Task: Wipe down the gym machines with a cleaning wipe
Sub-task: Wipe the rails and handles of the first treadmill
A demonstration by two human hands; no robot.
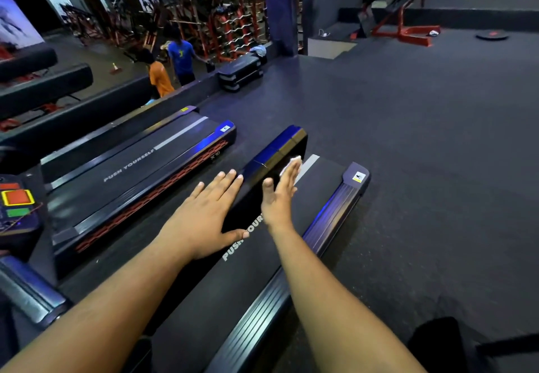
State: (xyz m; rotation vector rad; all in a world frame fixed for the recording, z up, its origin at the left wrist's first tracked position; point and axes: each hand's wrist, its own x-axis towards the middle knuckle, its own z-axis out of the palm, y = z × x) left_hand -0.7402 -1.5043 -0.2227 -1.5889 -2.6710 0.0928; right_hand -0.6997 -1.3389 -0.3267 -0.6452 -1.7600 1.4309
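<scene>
Dark rubber gym floor [408, 139] surrounds two treadmills; a mirror [116, 22] runs behind. On the near treadmill [262, 285], the left hand [201, 212] lies flat, fingers straight and spread, against a black handrail [274, 153]. Right hand [280, 191], fingers straight and together, presses a white wipe [291, 164] against the rail's inner side.
</scene>
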